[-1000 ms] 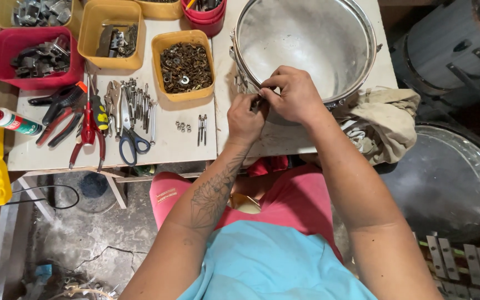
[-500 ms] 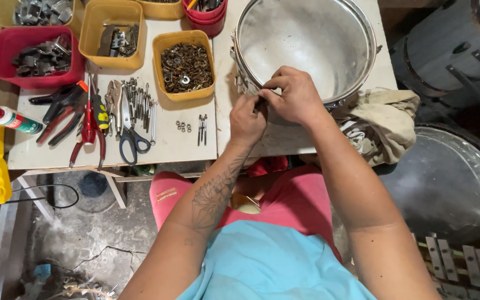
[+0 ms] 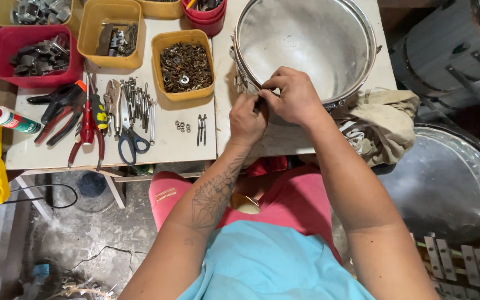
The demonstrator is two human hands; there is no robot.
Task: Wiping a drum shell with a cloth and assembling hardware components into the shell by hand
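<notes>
Fingers of both hands met at the near rim of the round shiny metal drum shell (image 3: 306, 47), which lay open side up on the pale tabletop (image 3: 168, 147). Left hand (image 3: 246, 119) was curled, fingertips pinched on a small dark part at the rim; what the part was, too small to tell. Right hand (image 3: 293, 99) arched over the same spot, fingers bent and pressing on the hoop's edge, thumb toward the left fingertips. Whether the right fingers grasped anything, cannot tell.

Risks, as judged: the pinched part is small and could slip from the fingertips and drop between table edge and lap. Shell sat close to the near edge; a hard push from the fingers might shift it.

Well left of the fingers: red plastic tray of grey metal clips (image 3: 34, 55), white glue bottle with red nozzle (image 3: 9, 118), red-handled pliers (image 3: 87, 130). Nearer, still left: blue-handled scissors (image 3: 131, 141), a row of long steel bolts (image 3: 140, 103), yellow plastic tub of dark washers (image 3: 184, 65), a few loose nuts (image 3: 183, 126) just left of the left hand. Right of the fingers: crumpled beige cloth (image 3: 381, 125) hanging off the table, touching the shell's side; beyond it a second large metal drum (image 3: 451, 183) standing below. Nothing stood between the fingers and the rim.
</notes>
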